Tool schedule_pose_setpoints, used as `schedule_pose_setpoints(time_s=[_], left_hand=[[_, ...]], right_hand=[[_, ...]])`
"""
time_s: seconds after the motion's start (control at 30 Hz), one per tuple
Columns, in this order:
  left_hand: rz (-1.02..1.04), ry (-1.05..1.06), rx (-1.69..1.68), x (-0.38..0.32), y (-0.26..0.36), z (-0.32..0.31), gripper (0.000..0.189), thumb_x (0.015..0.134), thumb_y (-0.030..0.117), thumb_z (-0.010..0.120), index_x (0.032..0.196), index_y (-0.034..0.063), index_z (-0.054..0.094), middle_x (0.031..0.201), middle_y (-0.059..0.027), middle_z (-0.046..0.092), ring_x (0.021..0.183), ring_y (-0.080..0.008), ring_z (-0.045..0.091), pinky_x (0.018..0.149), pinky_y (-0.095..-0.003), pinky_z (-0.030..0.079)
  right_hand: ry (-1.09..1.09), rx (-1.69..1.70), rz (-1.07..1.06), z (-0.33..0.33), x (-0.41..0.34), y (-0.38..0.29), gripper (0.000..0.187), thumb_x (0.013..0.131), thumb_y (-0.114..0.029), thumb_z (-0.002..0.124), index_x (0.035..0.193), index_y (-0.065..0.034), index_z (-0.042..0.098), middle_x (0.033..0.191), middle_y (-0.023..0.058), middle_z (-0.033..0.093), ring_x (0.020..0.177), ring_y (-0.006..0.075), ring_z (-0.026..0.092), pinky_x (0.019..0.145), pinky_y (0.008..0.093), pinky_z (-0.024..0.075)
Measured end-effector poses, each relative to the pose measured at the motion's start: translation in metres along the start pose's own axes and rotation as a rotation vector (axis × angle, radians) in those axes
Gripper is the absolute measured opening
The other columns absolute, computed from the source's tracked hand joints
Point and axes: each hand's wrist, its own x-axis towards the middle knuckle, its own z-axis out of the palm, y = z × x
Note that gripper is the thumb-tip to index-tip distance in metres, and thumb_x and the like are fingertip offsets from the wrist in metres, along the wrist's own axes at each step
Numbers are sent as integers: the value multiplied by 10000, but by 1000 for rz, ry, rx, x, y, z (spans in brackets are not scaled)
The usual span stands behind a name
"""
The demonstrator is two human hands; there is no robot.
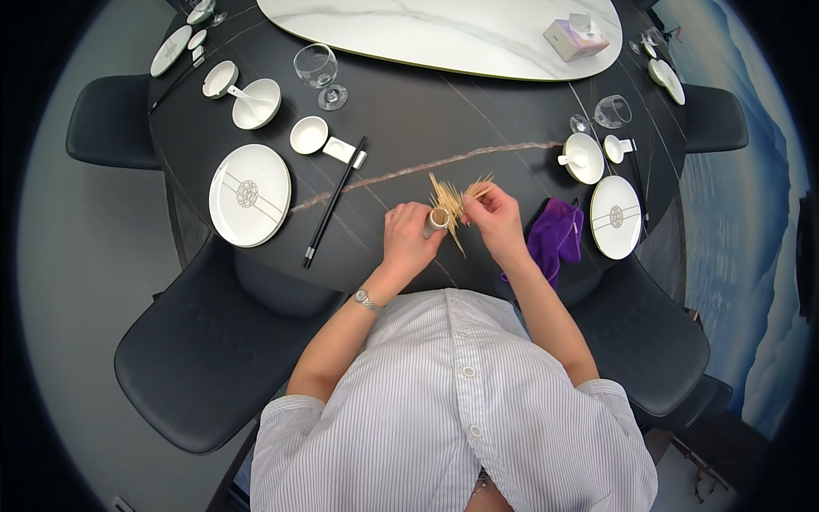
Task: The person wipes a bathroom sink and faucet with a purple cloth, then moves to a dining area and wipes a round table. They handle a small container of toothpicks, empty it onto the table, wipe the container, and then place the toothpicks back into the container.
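Observation:
My left hand (413, 237) is closed around a small white cylindrical toothpick holder (437, 221), its round mouth facing up with some toothpicks visible inside. Right beside it, a loose heap of wooden toothpicks (450, 200) lies on the dark stone tabletop. My right hand (494, 216) pinches a few toothpicks (480, 188) between thumb and fingers at the right side of the heap. A purple cloth (555, 235) lies crumpled on the table to the right of my right forearm.
White plates (249, 195) (615, 217), bowls (256, 104) (583, 159) and wine glasses (316, 66) (612, 112) stand at both sides. Black chopsticks (335, 201) rest left of my hands. A marbled turntable (435, 32) carries a tissue box (574, 40). Dark chairs (211, 345) (646, 339) flank me.

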Motion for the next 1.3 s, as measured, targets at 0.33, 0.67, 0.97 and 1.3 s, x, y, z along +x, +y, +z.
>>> schedule_pose_setpoints(time_s=[0.33,0.67,0.97,1.3], left_hand=[[90,63,69,4,12,-7,284,674,119,755,885,41,583,872,-80,596,870,-281,556,807,-401,390],[115,92,105,5,11,-9,281,674,103,740,894,44,577,878,-85,594,866,-281,555,813,-399,387],[110,105,-15,5,0,-19,301,675,102,754,919,60,582,926,-69,609,889,-270,561,816,-377,392],[34,52,-107,4,-9,-26,304,686,120,746,930,56,574,962,-69,615,917,-269,559,819,-384,392]], right_hand=[[-40,-191,-133,6,-12,14,43,861,-36,620,861,-3,594,740,-18,589,648,24,524,573,185,429],[-108,-587,-318,8,-20,-3,109,794,16,639,903,10,635,799,50,593,686,112,564,604,231,448],[4,-546,-430,-2,-19,-26,140,823,4,603,955,19,649,800,60,592,701,116,563,643,228,450],[198,-1164,-166,-74,25,55,182,808,-106,615,973,-33,635,955,137,591,943,335,581,813,428,476]])
